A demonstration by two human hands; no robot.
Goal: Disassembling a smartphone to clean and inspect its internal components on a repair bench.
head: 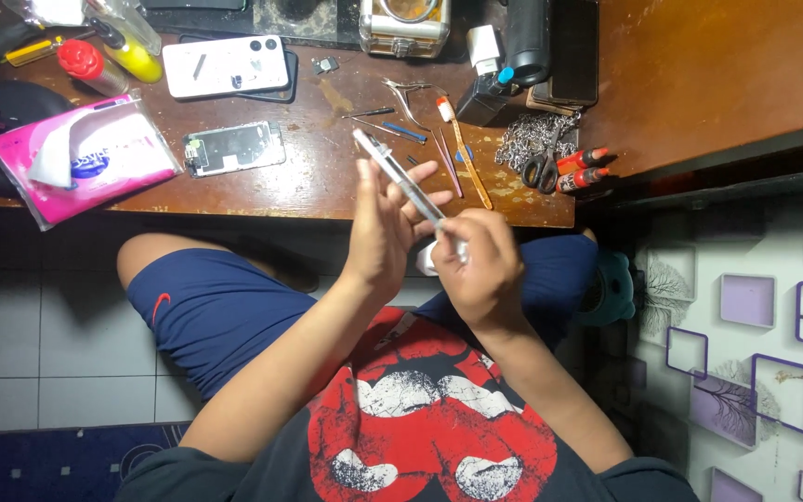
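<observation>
Two hands [392, 223] [480, 260] hold one phone [400, 178]; two phones [225, 65] [234, 148] lie on the table [327, 186].

phone frame [400, 178]: lower end hidden inside right hand [478, 265] | metal case [404, 25] beyond it: top cut off by edge

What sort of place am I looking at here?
Probably a small phone-repair bench at home: an opened phone and a white phone back lie on the wooden table beside tweezers, while both hands hold a phone frame.
</observation>
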